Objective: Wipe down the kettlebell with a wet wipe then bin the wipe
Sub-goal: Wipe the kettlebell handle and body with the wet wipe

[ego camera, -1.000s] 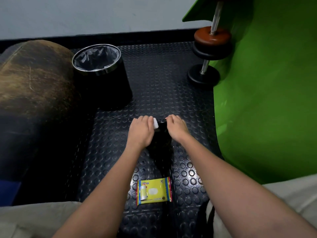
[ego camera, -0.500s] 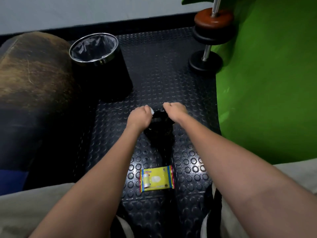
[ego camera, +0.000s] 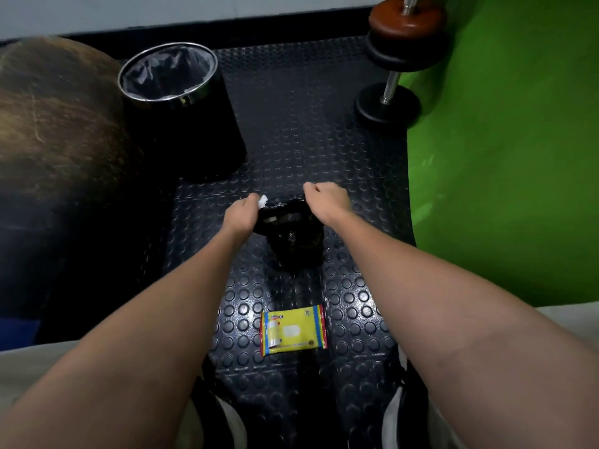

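A black kettlebell point(ego camera: 296, 243) stands on the studded rubber floor in the middle of the view. My left hand point(ego camera: 243, 212) is closed around a white wet wipe point(ego camera: 262, 200) at the left end of the kettlebell's handle; only a corner of the wipe shows. My right hand point(ego camera: 327, 202) is curled over the right end of the handle. Beyond them to the left stands the black bin point(ego camera: 181, 115), with a steel rim and a dark liner.
A yellow wet-wipe packet point(ego camera: 294, 329) lies flat on the floor between my arms. A dumbbell point(ego camera: 393, 59) leans against the green wall point(ego camera: 505, 157) at the back right. A worn brown padded roll point(ego camera: 55, 131) fills the left side.
Both hands have closed from flat on top of the kettlebell to curled over its handle ends. The kettlebell's handle and body now show between them. The view has shifted a little.
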